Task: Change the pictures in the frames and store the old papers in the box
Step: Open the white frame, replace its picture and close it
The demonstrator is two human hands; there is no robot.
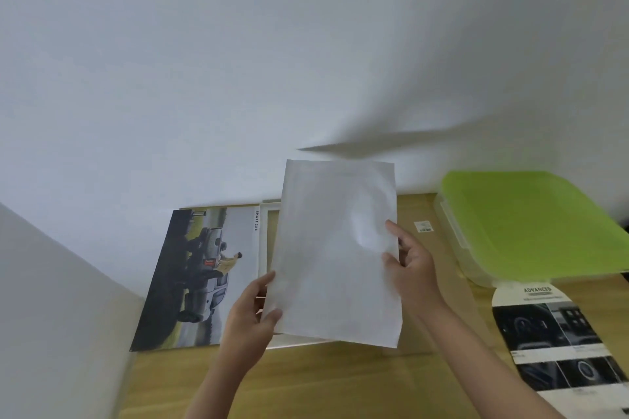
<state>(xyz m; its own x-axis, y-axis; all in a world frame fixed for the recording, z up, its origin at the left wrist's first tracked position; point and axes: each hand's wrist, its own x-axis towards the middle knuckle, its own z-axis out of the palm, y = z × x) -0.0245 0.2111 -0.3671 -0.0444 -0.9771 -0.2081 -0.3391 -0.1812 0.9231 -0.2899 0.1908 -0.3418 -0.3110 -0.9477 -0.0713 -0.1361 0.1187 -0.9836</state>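
Both the left hand (250, 311) and right hand (413, 262) pinch a white sheet (335, 252) above the wooden table (340, 381) by white walls (204, 78).

bare desk (340, 381) near; green-lidded box (531, 224) at right

Wooden table (340, 381) (posters (200, 279), green-lidded box (531, 224)).

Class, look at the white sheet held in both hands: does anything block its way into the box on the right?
Yes. The box is shut under its green lid, so the white sheet, held by the left hand and right hand, cannot go in yet.
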